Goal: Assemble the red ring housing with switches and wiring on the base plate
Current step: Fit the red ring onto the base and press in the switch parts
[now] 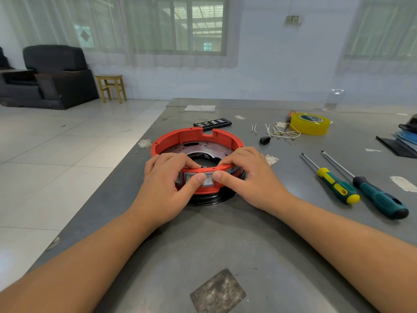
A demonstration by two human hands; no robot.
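Note:
The red ring housing sits on a black base plate in the middle of the grey table, with a perforated metal disc inside it. Grey rocker switches are set in the ring's near wall. My left hand grips that near wall, fingers curled over the rim and thumb pressing on a switch face. My right hand grips the rim from the right, its thumb on the same switch. Short white wires with terminals and a small black socket lie loose at the back right.
Two green-handled screwdrivers lie to the right of the ring. A yellow tape roll, an orange-handled tool and a black bit case sit farther back. Dark objects crowd the right edge. The table's left edge drops to tiled floor.

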